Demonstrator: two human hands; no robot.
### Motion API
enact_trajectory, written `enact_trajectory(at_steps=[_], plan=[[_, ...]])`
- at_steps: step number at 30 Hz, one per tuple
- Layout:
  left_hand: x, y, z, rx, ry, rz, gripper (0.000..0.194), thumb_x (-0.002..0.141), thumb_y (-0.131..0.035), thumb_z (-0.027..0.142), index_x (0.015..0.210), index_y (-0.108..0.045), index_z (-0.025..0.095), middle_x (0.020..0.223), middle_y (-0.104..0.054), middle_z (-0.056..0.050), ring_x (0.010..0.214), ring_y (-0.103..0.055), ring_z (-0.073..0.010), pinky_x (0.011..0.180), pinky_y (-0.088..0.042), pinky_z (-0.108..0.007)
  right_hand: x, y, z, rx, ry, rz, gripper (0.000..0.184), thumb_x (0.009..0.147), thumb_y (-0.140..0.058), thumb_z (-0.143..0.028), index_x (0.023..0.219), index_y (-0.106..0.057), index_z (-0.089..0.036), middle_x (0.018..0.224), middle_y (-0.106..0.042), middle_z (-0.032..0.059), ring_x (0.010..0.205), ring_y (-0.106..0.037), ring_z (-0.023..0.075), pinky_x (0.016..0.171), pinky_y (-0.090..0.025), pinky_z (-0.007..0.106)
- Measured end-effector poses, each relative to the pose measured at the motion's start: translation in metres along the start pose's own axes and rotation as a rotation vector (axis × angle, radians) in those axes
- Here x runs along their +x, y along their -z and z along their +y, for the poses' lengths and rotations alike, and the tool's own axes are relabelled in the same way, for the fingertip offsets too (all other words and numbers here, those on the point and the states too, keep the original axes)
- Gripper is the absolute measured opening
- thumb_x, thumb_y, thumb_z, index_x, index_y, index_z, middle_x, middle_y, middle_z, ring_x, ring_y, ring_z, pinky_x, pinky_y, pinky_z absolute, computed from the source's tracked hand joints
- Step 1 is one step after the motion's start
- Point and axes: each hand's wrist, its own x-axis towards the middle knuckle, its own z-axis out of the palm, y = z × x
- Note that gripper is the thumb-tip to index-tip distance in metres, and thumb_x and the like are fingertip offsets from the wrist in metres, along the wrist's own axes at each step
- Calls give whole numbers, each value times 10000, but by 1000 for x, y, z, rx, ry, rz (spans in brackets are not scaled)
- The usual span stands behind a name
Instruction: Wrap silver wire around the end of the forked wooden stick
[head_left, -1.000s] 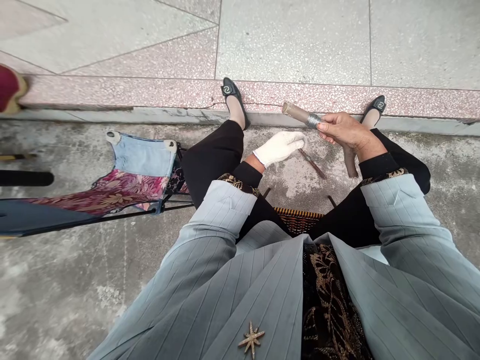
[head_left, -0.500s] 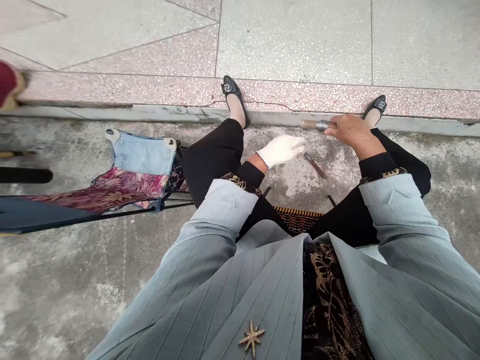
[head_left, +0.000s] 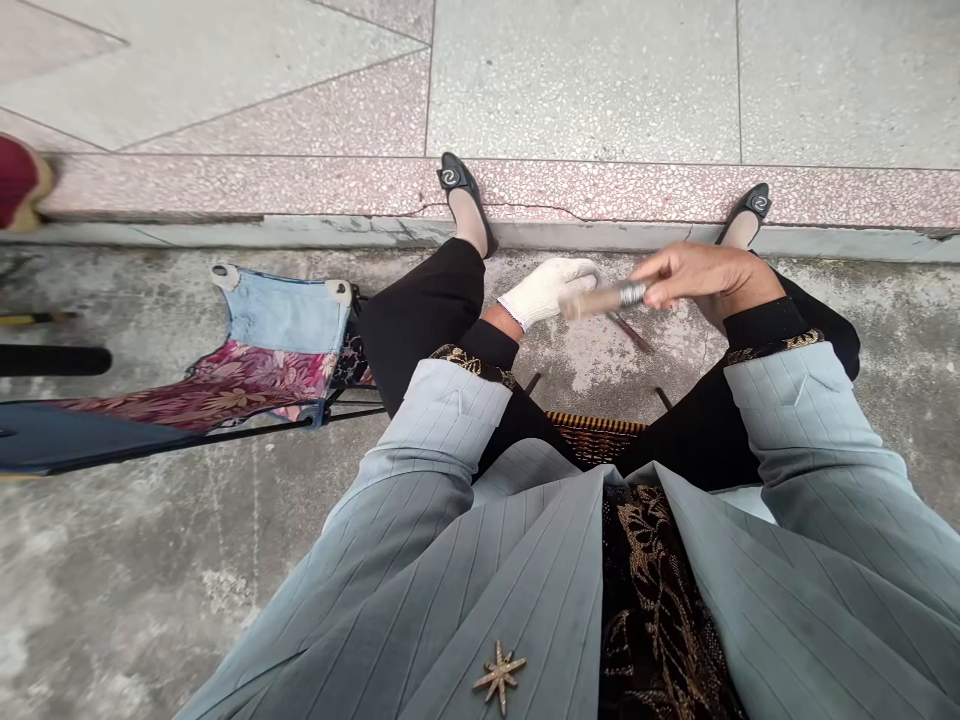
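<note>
My right hand [head_left: 697, 272], bare, is closed around a short tool with a light wooden rod [head_left: 592, 302] and silvery wire wound next to the fingers. Motion blurs the rod, and my palm hides the tool's other end. The rod's tip overlaps my left hand [head_left: 551, 288], which wears a white knitted glove. Its fingers are bent and pressed together; what they hold, if anything, is hidden. Just below the rod shows a slim reddish-brown tool [head_left: 632, 333], slanting down to the right. Whether it lies on the concrete or is held, I cannot tell.
A low woven stool [head_left: 596, 437] is beneath me. To the left stands a folding chair [head_left: 289, 312] with denim and flowered cloth. My black shoes [head_left: 466, 198] rest at a terrazzo step [head_left: 585, 235]. A dark rod [head_left: 52, 359] and a red-and-tan object [head_left: 22, 185] are at far left.
My right hand has brought the wooden tool down and left, so its rod now crosses in front of my gloved left hand. The left hand has shifted slightly left and up.
</note>
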Motion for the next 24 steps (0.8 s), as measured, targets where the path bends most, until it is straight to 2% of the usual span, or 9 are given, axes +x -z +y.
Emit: enact_trajectory(at_steps=[3, 5, 8, 10, 12, 14, 17, 21, 24], plan=[[-2, -1, 7, -203, 2, -31, 231, 976, -488, 278, 884, -661, 156, 597, -552, 18, 528, -471, -108, 576, -391, -234, 1, -4, -2, 180, 90, 446, 583, 773, -707, -767, 933, -701, -207, 740, -609, 13, 613, -501, 128, 592, -418, 288], [-5, -1, 14, -265, 0, -51, 229, 971, -494, 289, 868, -655, 162, 550, -527, 32, 481, -450, -96, 537, -367, -221, 8, -6, 1, 182, 44, 638, 600, 838, -624, -786, 964, -693, -203, 765, -608, 30, 636, -527, 145, 609, -432, 304], [-9, -2, 24, -224, -1, -79, 230, 946, -528, 303, 823, -669, 169, 557, -569, 19, 482, -484, -93, 542, -376, -218, 21, -6, 10, -16, -120, 766, 575, 929, -547, -717, 1036, -712, -177, 793, -630, 60, 703, -584, 193, 655, -452, 339], [-10, -3, 27, -167, -8, -109, 248, 939, -524, 310, 823, -692, 170, 596, -606, 8, 504, -511, -95, 568, -391, -225, 27, -6, 14, -256, -244, 775, 494, 946, -582, -614, 1073, -734, -162, 848, -670, 86, 789, -623, 238, 713, -462, 368], [-10, -4, 27, -93, -18, -130, 259, 931, -513, 304, 834, -709, 167, 643, -635, -1, 536, -533, -104, 594, -402, -238, 29, -7, 14, -506, -372, 696, 397, 931, -636, -505, 1096, -754, -164, 929, -707, 112, 875, -645, 281, 766, -461, 392], [-9, -5, 24, -1, -21, -135, 256, 917, -513, 295, 836, -715, 160, 689, -659, -10, 583, -557, -122, 620, -406, -253, 29, -9, 11, -683, -492, 550, 337, 920, -660, -432, 1098, -766, -166, 987, -727, 140, 900, -652, 303, 774, -454, 402], [-6, -7, 17, 108, -33, -147, 272, 917, -500, 302, 854, -722, 156, 715, -659, -18, 648, -576, -148, 648, -399, -268, 29, -13, 6, -783, -575, 277, 264, 905, -684, -387, 1025, -787, -176, 975, -737, 147, 844, -650, 285, 725, -437, 389], [-5, -4, 13, 125, -68, -155, 269, 914, -498, 293, 879, -723, 150, 733, -653, -13, 681, -567, -145, 667, -395, -267, 29, -14, 11, -657, -507, -78, 194, 886, -704, -368, 944, -796, -208, 840, -724, 74, 745, -614, 214, 671, -411, 345], [-6, -1, 12, 14, -50, -153, 251, 917, -509, 281, 873, -712, 139, 728, -650, -4, 665, -552, -127, 665, -410, -257, 23, -8, 14, -423, -391, -286, 301, 868, -719, -460, 996, -796, -199, 692, -661, 27, 645, -551, 164, 642, -397, 315]])
